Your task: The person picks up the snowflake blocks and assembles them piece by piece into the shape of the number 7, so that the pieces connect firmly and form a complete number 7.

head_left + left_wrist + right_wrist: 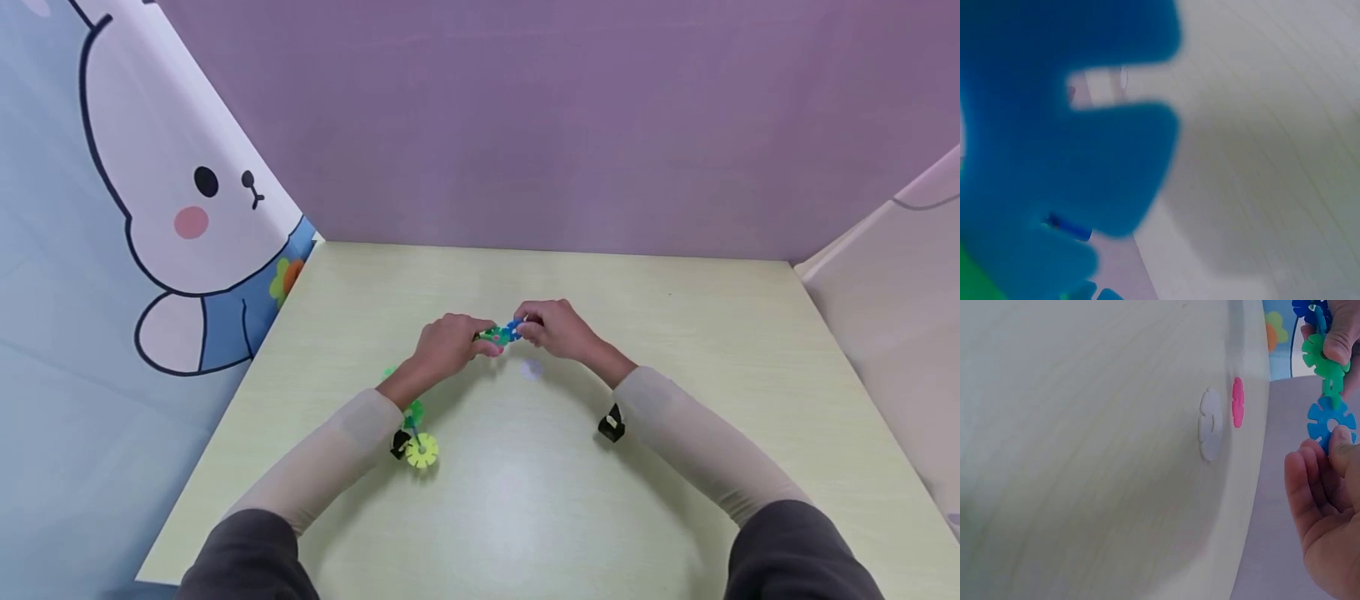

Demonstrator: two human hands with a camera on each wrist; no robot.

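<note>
A chain of notched snowflake discs stretches between the two hands. The left hand [452, 343] grips its green disc [1317, 355], with a dark blue disc [1307, 309] just beyond. The right hand [558, 327] pinches the bright blue disc [1331, 422] at the other end between thumb and fingers. Near the left forearm, green discs [413, 412] and a yellow disc [422, 450] show, partly hidden by the sleeve; whether they join the held chain cannot be told. A blurred blue disc [1110, 156] fills much of the left wrist view.
On the pale table [525, 517] lie a white disc [1210, 425] and a pink disc [1238, 403], close together below the hands. A purple panel [540, 133] stands along the table's back edge, and a rabbit-print cloth [90, 433] hangs at the left.
</note>
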